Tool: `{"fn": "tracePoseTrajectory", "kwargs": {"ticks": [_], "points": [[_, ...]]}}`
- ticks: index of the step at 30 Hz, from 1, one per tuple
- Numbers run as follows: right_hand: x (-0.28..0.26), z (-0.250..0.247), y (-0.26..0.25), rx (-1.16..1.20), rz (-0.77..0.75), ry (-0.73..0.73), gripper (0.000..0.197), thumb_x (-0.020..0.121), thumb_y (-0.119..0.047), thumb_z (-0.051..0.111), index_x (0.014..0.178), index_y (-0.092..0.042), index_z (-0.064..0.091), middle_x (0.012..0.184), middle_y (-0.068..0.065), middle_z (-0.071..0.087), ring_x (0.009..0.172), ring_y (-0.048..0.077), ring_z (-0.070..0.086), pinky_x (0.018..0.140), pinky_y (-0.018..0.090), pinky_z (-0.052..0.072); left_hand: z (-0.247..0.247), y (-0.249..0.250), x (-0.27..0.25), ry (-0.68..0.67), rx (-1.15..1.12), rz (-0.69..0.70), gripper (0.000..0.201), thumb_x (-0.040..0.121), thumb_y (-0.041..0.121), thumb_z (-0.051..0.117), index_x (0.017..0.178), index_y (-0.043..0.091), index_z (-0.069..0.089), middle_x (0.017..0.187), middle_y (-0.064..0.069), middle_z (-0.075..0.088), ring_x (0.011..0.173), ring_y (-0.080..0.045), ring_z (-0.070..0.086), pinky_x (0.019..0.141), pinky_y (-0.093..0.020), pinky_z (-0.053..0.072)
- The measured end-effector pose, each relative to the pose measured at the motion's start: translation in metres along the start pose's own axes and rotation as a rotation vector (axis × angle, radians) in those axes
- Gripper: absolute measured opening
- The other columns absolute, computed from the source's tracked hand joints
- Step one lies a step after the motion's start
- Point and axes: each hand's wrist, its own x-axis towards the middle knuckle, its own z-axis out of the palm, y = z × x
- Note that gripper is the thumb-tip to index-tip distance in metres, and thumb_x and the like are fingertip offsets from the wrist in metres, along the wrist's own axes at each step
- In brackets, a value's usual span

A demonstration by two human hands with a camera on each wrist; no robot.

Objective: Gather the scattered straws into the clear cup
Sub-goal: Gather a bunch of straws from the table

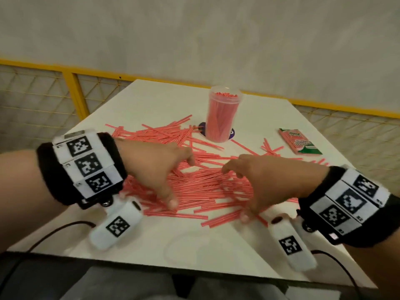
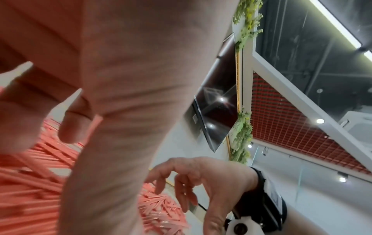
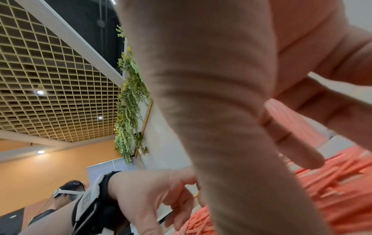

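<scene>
Over the straws (image 1: 201, 187), both hands spread (palms down)

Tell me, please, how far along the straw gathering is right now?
Partly done: the clear cup already stands packed with straws. In hand: the left hand and right hand hover spread over the big pile, nothing gripped yet. Left: that pile plus strays near the packet.

A white rectangular surface (image 1: 134, 100) is strewn at centre frame with thin pink plastic straws (image 1: 201, 187); a straw-filled clear plastic cup (image 1: 223, 115) and a pink-green packet (image 1: 299, 141) are seen upper right.
</scene>
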Motion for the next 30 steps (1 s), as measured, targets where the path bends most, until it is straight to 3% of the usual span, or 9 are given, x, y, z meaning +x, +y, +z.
{"fn": "tracePoseTrajectory", "kwargs": {"ticks": [4, 8, 13, 15, 17, 19, 25, 28, 30], "points": [[-0.008, 0.008, 0.014, -0.102, 0.073, -0.028, 0.114, 0.049, -0.056, 0.088, 0.142, -0.041, 0.025, 0.129, -0.008, 0.043, 0.111, 0.016, 0.051, 0.079, 0.029, 0.043, 0.005, -0.022, -0.018, -0.169, 0.140, -0.111, 0.115, 0.041, 0.065, 0.087, 0.130, 0.057, 0.014, 0.117, 0.013, 0.037, 0.107, -0.015, 0.050, 0.094, -0.043, 0.047], [-0.010, 0.013, 0.032, -0.069, 0.158, -0.054, 0.110, 0.044, -0.053, 0.091, 0.136, -0.045, 0.031, 0.118, -0.012, 0.045, 0.101, 0.012, 0.048, 0.068, 0.024, 0.038, 0.011, -0.043, -0.023, -0.214, 0.131, -0.193, 0.118, 0.042, 0.059, 0.090, 0.129, 0.062, 0.010, 0.120, 0.009, 0.036, 0.106, -0.017, 0.051, 0.094, -0.043, 0.047], [0.006, 0.018, 0.040, 0.065, 0.151, -0.054, 0.073, 0.056, -0.043, 0.089, 0.117, -0.039, 0.049, 0.102, -0.011, 0.060, 0.087, 0.015, 0.062, 0.068, 0.029, 0.048, 0.013, -0.051, -0.011, -0.169, 0.014, -0.189, 0.105, 0.052, 0.049, 0.090, 0.130, 0.061, 0.021, 0.119, 0.005, 0.043, 0.113, -0.021, 0.050, 0.096, -0.043, 0.046], [0.016, 0.017, 0.041, 0.147, 0.145, -0.020, 0.051, 0.065, -0.034, 0.087, 0.107, -0.032, 0.057, 0.090, -0.001, 0.069, 0.071, 0.018, 0.069, 0.062, 0.029, 0.054, 0.011, -0.049, -0.002, -0.132, -0.038, -0.158, 0.097, 0.058, 0.039, 0.091, 0.131, 0.055, 0.030, 0.115, 0.000, 0.054, 0.099, -0.017, 0.060, 0.084, -0.038, 0.053], [0.024, 0.014, 0.039, 0.232, 0.135, -0.007, 0.037, 0.071, -0.027, 0.084, 0.100, -0.029, 0.061, 0.082, 0.003, 0.071, 0.059, 0.018, 0.068, 0.062, 0.033, 0.057, 0.011, -0.048, 0.008, -0.113, -0.171, -0.126, 0.084, 0.065, 0.024, 0.089, 0.129, 0.046, 0.040, 0.106, -0.004, 0.058, 0.068, -0.010, 0.064, 0.061, -0.032, 0.056], [0.030, 0.011, 0.034, 0.270, 0.125, -0.005, 0.032, 0.073, -0.026, 0.082, 0.097, -0.027, 0.062, 0.078, 0.005, 0.071, 0.056, 0.017, 0.066, 0.063, 0.036, 0.058, 0.010, -0.045, 0.019, -0.079, -0.250, -0.109, 0.071, 0.071, 0.016, 0.085, 0.126, 0.041, 0.046, 0.105, -0.002, 0.056, 0.059, -0.009, 0.064, 0.052, -0.025, 0.054], [0.037, 0.001, 0.019, 0.180, 0.102, 0.154, 0.030, 0.079, -0.032, 0.075, 0.103, -0.025, 0.060, 0.075, -0.007, 0.065, 0.063, 0.005, 0.059, 0.059, 0.021, 0.042, -0.001, -0.035, 0.026, 0.079, -0.186, -0.096, 0.052, 0.083, 0.035, 0.074, 0.126, 0.043, 0.045, 0.118, 0.006, 0.050, 0.064, -0.012, 0.069, 0.060, -0.025, 0.054], [0.027, 0.000, 0.018, 0.193, 0.111, 0.119, 0.043, 0.069, -0.039, 0.083, 0.099, -0.025, 0.056, 0.075, -0.007, 0.062, 0.054, 0.007, 0.061, 0.049, 0.021, 0.042, -0.003, -0.028, 0.014, 0.114, -0.007, -0.084, 0.067, 0.068, 0.056, 0.079, 0.120, 0.048, 0.038, 0.112, 0.008, 0.047, 0.090, -0.014, 0.060, 0.081, -0.036, 0.053], [0.019, 0.003, 0.013, 0.254, 0.103, 0.005, 0.066, 0.054, -0.046, 0.090, 0.105, -0.030, 0.050, 0.079, -0.008, 0.061, 0.050, 0.007, 0.064, 0.044, 0.022, 0.044, 0.000, -0.021, 0.004, -0.045, -0.031, -0.091, 0.089, 0.052, 0.062, 0.085, 0.121, 0.054, 0.028, 0.112, 0.012, 0.043, 0.096, -0.018, 0.062, 0.083, -0.043, 0.055]]}}
